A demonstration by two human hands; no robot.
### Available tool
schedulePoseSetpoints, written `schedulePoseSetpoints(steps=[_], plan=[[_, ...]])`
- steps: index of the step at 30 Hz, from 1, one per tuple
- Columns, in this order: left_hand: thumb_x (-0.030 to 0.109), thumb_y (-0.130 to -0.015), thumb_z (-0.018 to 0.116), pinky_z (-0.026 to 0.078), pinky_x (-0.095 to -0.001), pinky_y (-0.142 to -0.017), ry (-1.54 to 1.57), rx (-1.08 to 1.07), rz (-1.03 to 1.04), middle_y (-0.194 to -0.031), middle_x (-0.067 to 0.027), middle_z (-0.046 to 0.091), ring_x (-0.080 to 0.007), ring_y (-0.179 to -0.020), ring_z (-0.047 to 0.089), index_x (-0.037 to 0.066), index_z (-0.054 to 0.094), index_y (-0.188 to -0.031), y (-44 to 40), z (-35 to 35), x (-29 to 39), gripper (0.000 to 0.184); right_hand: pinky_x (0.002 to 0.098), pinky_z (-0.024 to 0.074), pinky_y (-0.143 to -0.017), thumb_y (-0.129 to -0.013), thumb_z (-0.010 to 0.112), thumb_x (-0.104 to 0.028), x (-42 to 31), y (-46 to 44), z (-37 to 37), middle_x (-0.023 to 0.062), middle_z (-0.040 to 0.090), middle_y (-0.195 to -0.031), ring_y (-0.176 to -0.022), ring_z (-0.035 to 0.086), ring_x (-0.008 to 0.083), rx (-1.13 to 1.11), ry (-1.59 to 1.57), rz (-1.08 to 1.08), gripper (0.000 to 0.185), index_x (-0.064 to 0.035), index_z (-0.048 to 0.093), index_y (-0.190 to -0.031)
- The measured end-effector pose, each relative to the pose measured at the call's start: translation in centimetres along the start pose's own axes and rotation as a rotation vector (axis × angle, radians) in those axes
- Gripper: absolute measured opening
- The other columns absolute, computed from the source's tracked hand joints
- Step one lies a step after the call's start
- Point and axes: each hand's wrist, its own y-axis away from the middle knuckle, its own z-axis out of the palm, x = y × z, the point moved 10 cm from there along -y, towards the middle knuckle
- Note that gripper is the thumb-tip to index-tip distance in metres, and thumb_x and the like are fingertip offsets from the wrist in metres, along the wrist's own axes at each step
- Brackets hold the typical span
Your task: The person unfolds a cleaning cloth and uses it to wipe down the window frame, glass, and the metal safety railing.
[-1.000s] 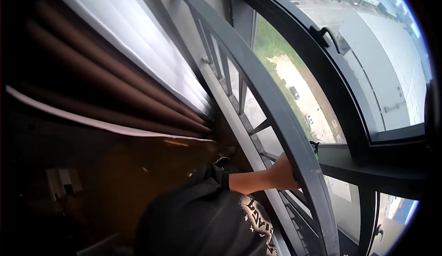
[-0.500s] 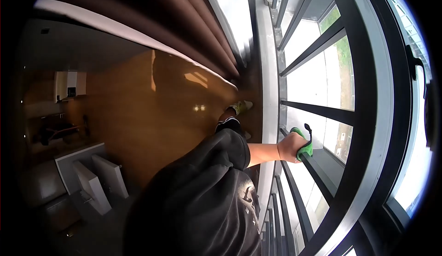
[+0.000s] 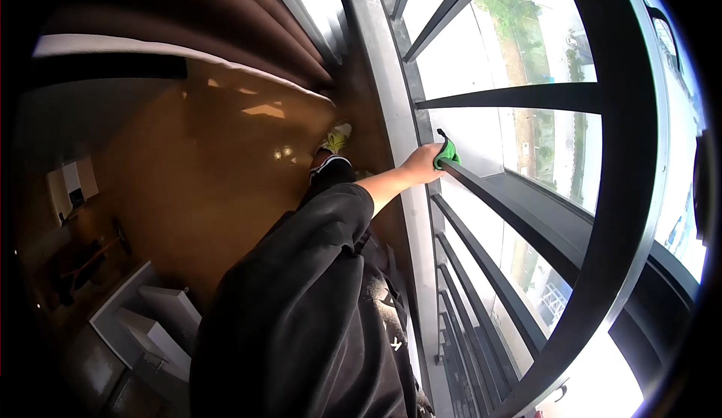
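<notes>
In the head view, my left hand [image 3: 423, 164] is closed around a green cloth [image 3: 447, 155] with a thin dark loop sticking up from it. The cloth wraps a dark metal bar [image 3: 519, 211] of the window railing, close to the bar's lower end by the pale sill [image 3: 416, 222]. A black sleeve [image 3: 331, 219] covers my upper arm. My fingers are partly hidden behind the cloth and bar. My right hand does not appear.
A thick dark rail [image 3: 632, 155] joins several bars at their upper ends, with bright outdoor ground beyond. A brown curtain [image 3: 203, 12] hangs beside the window. My shoe [image 3: 340, 138] stands on the wooden floor [image 3: 218, 170]. White furniture [image 3: 154, 335] is deeper in the room.
My left hand, holding the green cloth, has slid down the bar toward the sill. The whole view has shifted, with more of the outdoor ground showing.
</notes>
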Motion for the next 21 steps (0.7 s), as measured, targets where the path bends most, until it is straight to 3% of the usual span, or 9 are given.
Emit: schedulePoseSetpoints(steps=[3,5,7,9,11,12,16,20,21], plan=[[0.008,-0.072,0.076,0.047,-0.0339,-0.081,0.056,0.059,0.156,-0.097,-0.0111,0.064,-0.0272,-0.092,0.062,0.005,0.058,-0.105,1.7,-1.4,4.2,0.037,0.0428,0.0456,-0.071,-0.098,0.042,-0.031,1.0,1.0,-0.5,0.0134,0.064,-0.083,-0.077,0.059,0.0303,-0.053,0.012,0.065,0.04,-0.0026,0.064,-0.08],[0.012,-0.074,0.075,0.047,-0.037,-0.081,0.212,-0.03,0.247,-0.094,-0.0139,0.063,-0.033,-0.09,0.061,0.002,0.058,-0.1,2.3,-2.9,8.6,0.033,0.0452,0.0437,-0.077,-0.095,0.041,-0.028,3.1,2.1,-0.4,0.0165,0.063,-0.088,-0.083,0.058,0.0338,-0.086,0.01,0.173,0.037,-0.0022,0.066,-0.087],[0.02,-0.083,0.071,0.046,-0.0301,-0.076,0.4,-0.085,0.197,-0.088,-0.0082,0.063,-0.0167,-0.082,0.06,0.001,0.058,-0.105,2.8,-4.0,9.6,0.031,0.0446,0.0464,-0.072,-0.094,0.046,-0.026,2.8,1.9,-0.6,0.0163,0.063,-0.084,-0.078,0.059,0.034,-0.05,-0.021,0.178,0.033,-0.0003,0.064,-0.085],[0.028,-0.088,0.066,0.045,-0.028,-0.074,0.639,-0.114,0.122,-0.086,-0.003,0.062,-0.0099,-0.08,0.055,0.001,0.058,-0.103,3.8,-5.2,9.2,0.032,0.0435,0.0476,-0.082,-0.093,0.037,-0.028,7.1,4.7,-0.6,0.0132,0.063,-0.099,-0.092,0.057,0.0286,-0.114,0.173,0.412,0.036,-0.0061,0.066,-0.096],[0.036,-0.089,0.064,0.044,-0.0259,-0.074,0.653,-0.177,0.135,-0.086,-0.0002,0.06,-0.0064,-0.081,0.052,0.001,0.058,-0.102,4.9,-7.1,11.9,0.038,0.0422,0.0461,-0.086,-0.094,0.034,-0.036,7.0,4.6,-0.6,0.0114,0.064,-0.102,-0.096,0.056,0.0278,-0.127,0.179,0.422,0.043,-0.0109,0.067,-0.102],[0.034,-0.085,0.069,0.044,-0.0246,-0.075,0.64,-0.21,0.146,-0.087,0.0004,0.06,-0.0064,-0.082,0.052,0.001,0.059,-0.103,5.6,-8.0,12.7,0.039,0.0458,0.0421,-0.095,-0.094,0.039,-0.03,8.2,5.0,-0.4,0.0121,0.063,-0.109,-0.104,0.055,0.0292,-0.177,0.092,0.393,0.037,-0.0053,0.065,-0.104],[0.013,-0.085,0.07,0.046,-0.0259,-0.081,0.708,-0.243,0.221,-0.1,-0.001,0.062,-0.0085,-0.091,0.057,0.006,0.061,-0.11,9.9,-14.7,20.2,0.027,0.042,0.0416,-0.09,-0.094,0.036,-0.036,8.3,4.8,-0.3,0.0105,0.065,-0.102,-0.099,0.056,0.0294,-0.17,0.131,0.38,0.042,-0.0086,0.066,-0.103],[0.011,-0.079,0.073,0.046,-0.0308,-0.089,0.634,-0.177,0.205,-0.106,-0.0012,0.063,-0.0144,-0.097,0.057,0.007,0.06,-0.116,15.8,-19.8,20.0,0.039,0.0435,0.0443,-0.086,-0.095,0.032,-0.045,9.4,4.3,1.5,0.0132,0.068,-0.102,-0.095,0.061,0.0329,-0.192,0.119,0.364,0.051,-0.0103,0.067,-0.108],[0.014,-0.08,0.072,0.047,-0.0295,-0.082,0.656,-0.188,0.233,-0.097,-0.001,0.062,-0.0133,-0.089,0.056,0.006,0.06,-0.108,17.5,-21.2,21.8,0.032,0.0424,0.0463,-0.087,-0.095,0.03,-0.045,10.5,4.5,1.9,0.0146,0.067,-0.103,-0.096,0.062,0.0336,-0.199,0.248,0.367,0.052,-0.0108,0.066,-0.111]])
